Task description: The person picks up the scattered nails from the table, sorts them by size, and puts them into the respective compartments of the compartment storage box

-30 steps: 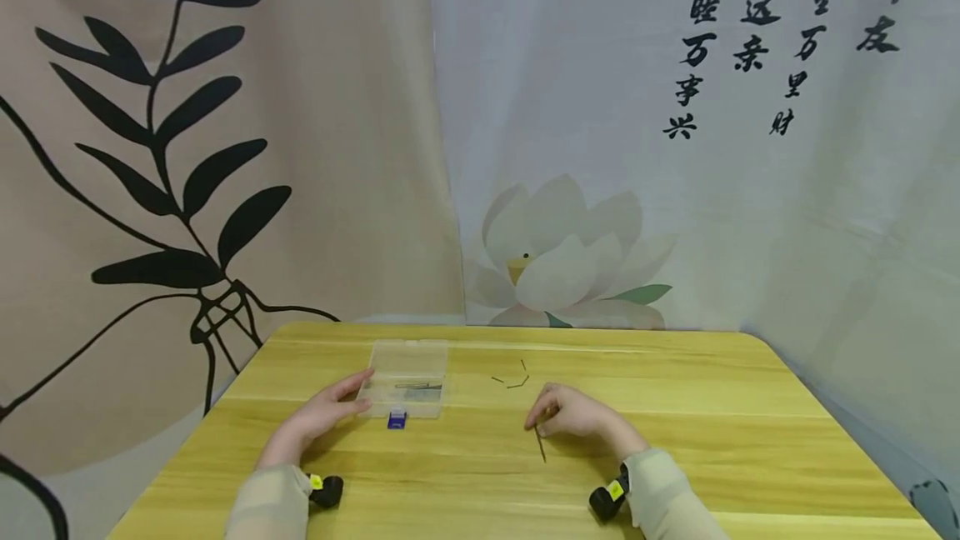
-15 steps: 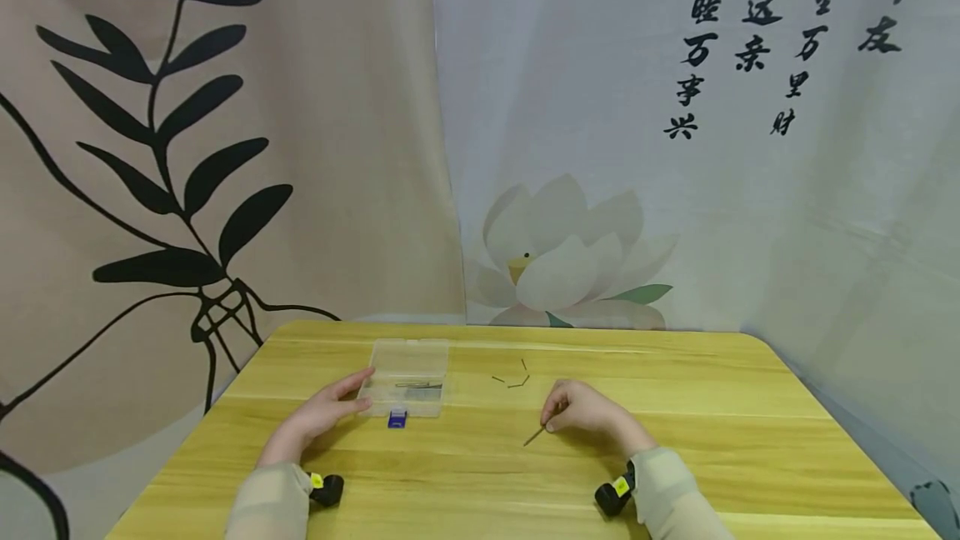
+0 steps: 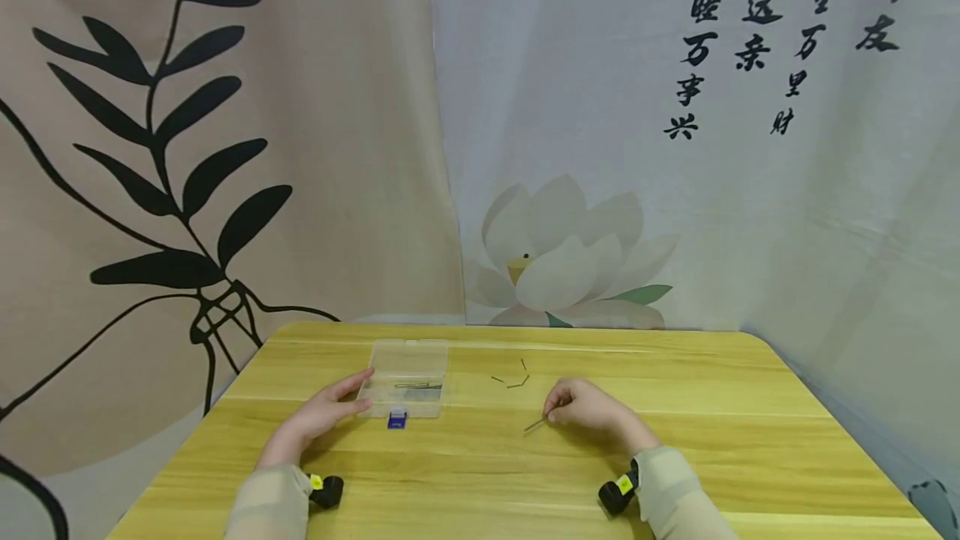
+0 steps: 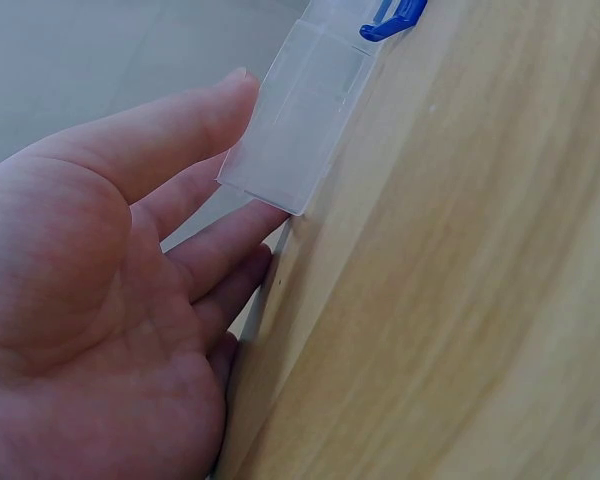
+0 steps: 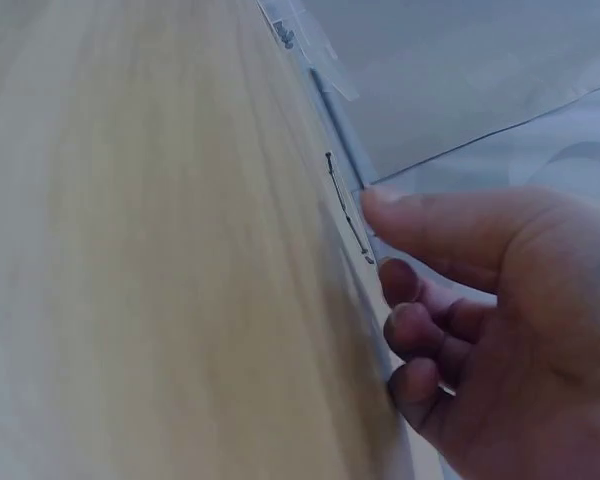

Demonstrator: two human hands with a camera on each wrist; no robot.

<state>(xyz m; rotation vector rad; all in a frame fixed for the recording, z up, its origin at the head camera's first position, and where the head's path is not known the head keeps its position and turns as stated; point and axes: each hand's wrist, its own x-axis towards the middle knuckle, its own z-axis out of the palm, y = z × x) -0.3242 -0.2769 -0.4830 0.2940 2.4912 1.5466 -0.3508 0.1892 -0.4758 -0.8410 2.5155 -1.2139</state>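
Observation:
A clear plastic box [image 3: 405, 407] with a blue latch [image 3: 397, 420] stands left of centre, its lid [image 3: 408, 357] tipped back. Several thin dark metal rods [image 3: 418, 386] lie inside. My left hand [image 3: 318, 417] holds the box's left side; in the left wrist view the thumb and fingers meet the box's end wall [image 4: 295, 130]. Between thumb and index finger my right hand [image 3: 588, 407] pinches one thin metal rod [image 3: 536, 424], seen also as a grey rod [image 5: 335, 115] in the right wrist view. Its far end points left, towards the box.
Several short dark pieces [image 3: 517, 386] lie spread on the wooden table [image 3: 450, 482] behind and left of my right hand. A printed curtain [image 3: 360, 148] hangs beyond the table's back edge.
The rod in my right hand has swung from pointing towards me to pointing left. That hand has shifted slightly right and away. My left hand and the box have stayed put.

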